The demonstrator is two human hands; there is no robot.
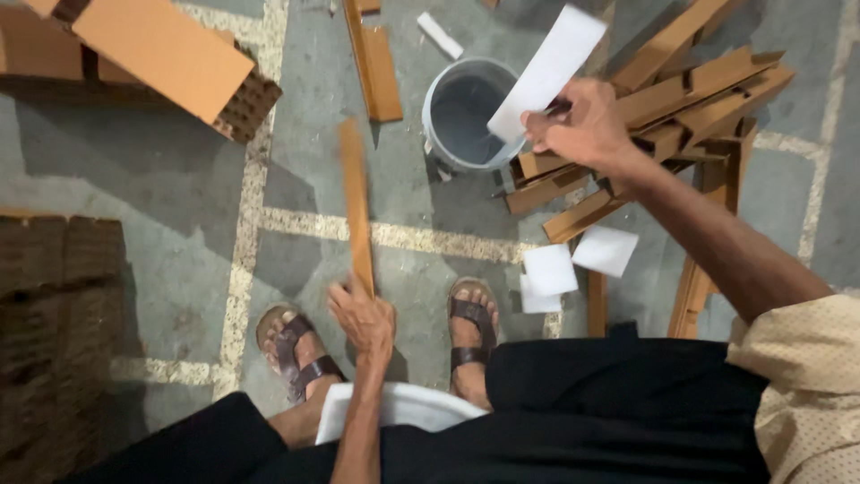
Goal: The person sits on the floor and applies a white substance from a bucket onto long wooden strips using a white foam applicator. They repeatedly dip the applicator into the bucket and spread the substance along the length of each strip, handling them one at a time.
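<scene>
My left hand (363,315) grips the near end of a long narrow brown cardboard strip (356,202) that points away from me over the floor and looks motion-blurred. My right hand (582,125) is raised over a pile of folded cardboard strips (690,99) and pinches a white rectangular paper sheet (551,67) by its lower end. The sheet hangs partly over a grey bucket (466,112). My sandalled feet (470,332) stand on the grey tiled floor below my hands.
Large cardboard honeycomb blocks (170,54) lie at the upper left, and a dark stack (54,332) sits at the left edge. White paper pieces (605,249) lie on the floor near my right foot. Loose cardboard strips (376,63) lie beside the bucket.
</scene>
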